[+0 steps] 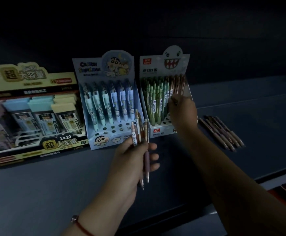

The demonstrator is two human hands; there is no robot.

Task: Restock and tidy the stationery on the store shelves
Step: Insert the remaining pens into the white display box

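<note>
At lower centre the left hand grips a few pencils upright. Farther back, the right hand pinches a pencil in the ghost box, centre right. Loose pencils lie on the shelf at right.

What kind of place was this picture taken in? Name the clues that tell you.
Most likely a stationery shop's shelf. Three retail display boxes stand side by side: a box of lead refills, a cartoon pen box and a ghost-topped pen box. The left hand holds several pens for restocking.
</note>
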